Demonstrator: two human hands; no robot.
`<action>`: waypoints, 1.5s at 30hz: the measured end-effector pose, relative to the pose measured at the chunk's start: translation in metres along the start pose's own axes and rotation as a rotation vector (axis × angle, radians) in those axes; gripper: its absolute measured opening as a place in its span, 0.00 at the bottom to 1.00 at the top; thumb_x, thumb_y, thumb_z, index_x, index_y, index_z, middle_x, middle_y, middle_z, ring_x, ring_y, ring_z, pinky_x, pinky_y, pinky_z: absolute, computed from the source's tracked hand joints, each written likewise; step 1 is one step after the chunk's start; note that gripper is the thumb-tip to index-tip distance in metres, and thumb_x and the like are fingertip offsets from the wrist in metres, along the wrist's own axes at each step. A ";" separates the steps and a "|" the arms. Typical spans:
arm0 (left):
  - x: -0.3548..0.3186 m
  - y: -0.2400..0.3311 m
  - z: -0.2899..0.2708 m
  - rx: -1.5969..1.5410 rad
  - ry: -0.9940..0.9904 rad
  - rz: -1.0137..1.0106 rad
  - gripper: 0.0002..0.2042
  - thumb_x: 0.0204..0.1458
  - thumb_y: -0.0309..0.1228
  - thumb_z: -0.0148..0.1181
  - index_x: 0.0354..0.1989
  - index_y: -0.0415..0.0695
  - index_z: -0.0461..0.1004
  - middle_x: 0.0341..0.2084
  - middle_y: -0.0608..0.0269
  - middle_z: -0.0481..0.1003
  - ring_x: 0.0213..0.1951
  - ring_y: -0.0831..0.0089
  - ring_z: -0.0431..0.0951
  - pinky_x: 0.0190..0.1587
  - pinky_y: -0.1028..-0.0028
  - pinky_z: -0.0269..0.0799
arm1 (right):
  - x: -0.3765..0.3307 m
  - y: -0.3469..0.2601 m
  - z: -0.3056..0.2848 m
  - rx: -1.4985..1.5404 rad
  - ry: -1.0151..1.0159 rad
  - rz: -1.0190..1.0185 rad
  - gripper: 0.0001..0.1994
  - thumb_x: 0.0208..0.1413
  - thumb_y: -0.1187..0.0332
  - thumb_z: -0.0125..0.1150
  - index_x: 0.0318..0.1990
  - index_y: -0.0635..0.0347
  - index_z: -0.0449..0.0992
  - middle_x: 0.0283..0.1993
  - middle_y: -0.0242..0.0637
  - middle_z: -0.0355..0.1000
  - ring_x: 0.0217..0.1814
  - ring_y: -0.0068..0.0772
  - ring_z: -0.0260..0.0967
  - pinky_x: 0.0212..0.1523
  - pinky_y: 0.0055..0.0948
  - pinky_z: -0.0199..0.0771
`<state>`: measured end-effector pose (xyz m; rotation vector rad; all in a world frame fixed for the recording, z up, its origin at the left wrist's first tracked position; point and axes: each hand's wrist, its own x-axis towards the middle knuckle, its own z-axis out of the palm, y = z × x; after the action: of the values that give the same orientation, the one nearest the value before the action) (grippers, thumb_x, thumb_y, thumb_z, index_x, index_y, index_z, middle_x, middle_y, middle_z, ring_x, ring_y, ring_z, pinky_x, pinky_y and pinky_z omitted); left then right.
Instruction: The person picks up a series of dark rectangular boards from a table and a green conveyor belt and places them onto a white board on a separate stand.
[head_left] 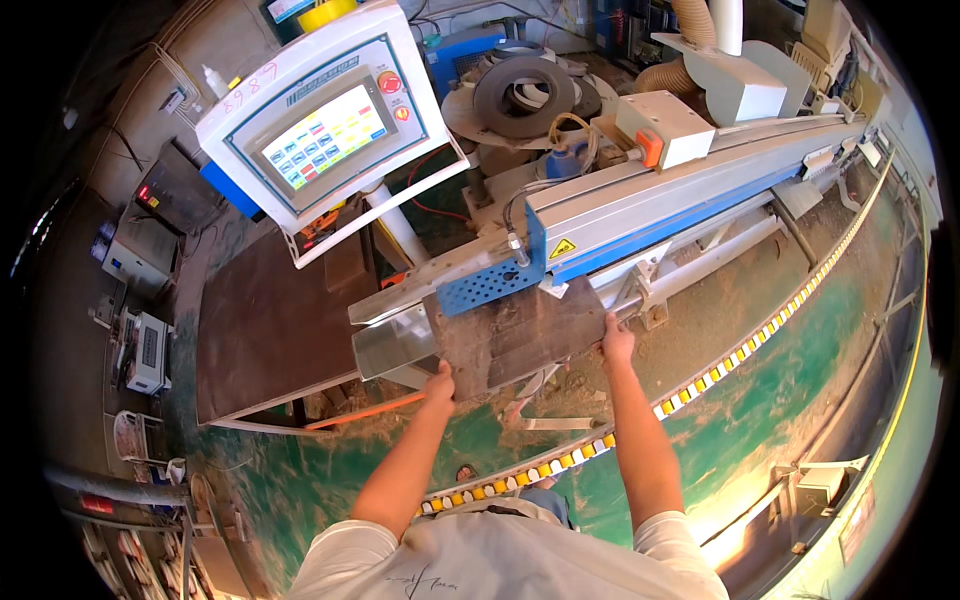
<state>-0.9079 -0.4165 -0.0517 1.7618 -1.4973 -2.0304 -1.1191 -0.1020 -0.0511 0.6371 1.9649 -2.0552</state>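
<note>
Where brown panel (530,345) overlaps, fingers (446,370) partly hidden.

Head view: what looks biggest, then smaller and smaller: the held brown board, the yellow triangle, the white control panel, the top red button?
1. White control panel
2. Held brown board
3. Yellow triangle and top red button: too alike to rank.

Warning triangle (563,247) on machine beam (680,204) — red digits (249,88) on control panel (330,135).

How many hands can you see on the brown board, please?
2: on the brown board, the left hand is at its left edge, the right hand at its right edge.
</note>
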 end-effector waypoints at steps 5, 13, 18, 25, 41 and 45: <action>-0.030 0.015 0.076 0.154 0.035 -0.030 0.38 0.61 0.58 0.50 0.63 0.32 0.63 0.62 0.47 0.66 0.60 0.53 0.67 0.54 0.53 0.68 | -0.022 -0.013 -0.071 0.276 0.030 -0.066 0.17 0.66 0.57 0.53 0.50 0.63 0.72 0.37 0.40 0.76 0.28 0.30 0.75 0.25 0.29 0.76; -0.035 -0.011 0.165 0.056 -0.224 0.032 0.32 0.66 0.54 0.42 0.62 0.34 0.64 0.57 0.53 0.70 0.56 0.60 0.71 0.56 0.59 0.70 | -0.331 0.120 -0.261 0.231 0.384 0.028 0.13 0.67 0.63 0.51 0.51 0.63 0.72 0.41 0.42 0.78 0.33 0.33 0.77 0.32 0.30 0.78; 0.032 -0.023 0.136 -0.085 -0.844 0.096 0.25 0.65 0.52 0.46 0.58 0.45 0.67 0.49 0.59 0.73 0.47 0.66 0.74 0.49 0.65 0.72 | -0.641 0.295 -0.330 0.421 1.156 0.144 0.10 0.64 0.69 0.50 0.47 0.64 0.71 0.37 0.44 0.77 0.28 0.36 0.76 0.26 0.28 0.77; -0.203 -0.246 -0.047 0.295 -1.526 -0.323 0.16 0.62 0.47 0.56 0.33 0.46 0.74 0.13 0.67 0.68 0.24 0.68 0.76 0.33 0.67 0.79 | -1.009 0.498 -0.217 0.751 1.899 0.080 0.06 0.61 0.70 0.55 0.33 0.62 0.70 0.19 0.35 0.65 0.19 0.35 0.70 0.19 0.31 0.73; -0.123 -0.415 -0.315 2.076 -1.187 0.099 0.28 0.55 0.41 0.64 0.60 0.49 0.60 0.43 0.51 0.76 0.32 0.55 0.78 0.33 0.53 0.75 | -1.349 0.733 -0.122 1.899 2.570 -0.114 0.27 0.52 0.58 0.62 0.59 0.60 0.70 0.56 0.49 0.71 0.56 0.51 0.70 0.52 0.54 0.72; -0.212 -0.460 -0.332 2.143 -1.231 0.094 0.08 0.60 0.34 0.59 0.38 0.42 0.73 0.30 0.61 0.76 0.28 0.66 0.78 0.30 0.65 0.77 | -1.361 0.766 -0.082 0.785 2.477 1.350 0.40 0.49 0.47 0.68 0.66 0.55 0.62 0.63 0.53 0.64 0.64 0.55 0.62 0.59 0.55 0.67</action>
<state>-0.3378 -0.2486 -0.1675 0.2567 1.6612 0.1947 0.4357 -0.2587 -0.1112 -2.5365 0.3184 0.0492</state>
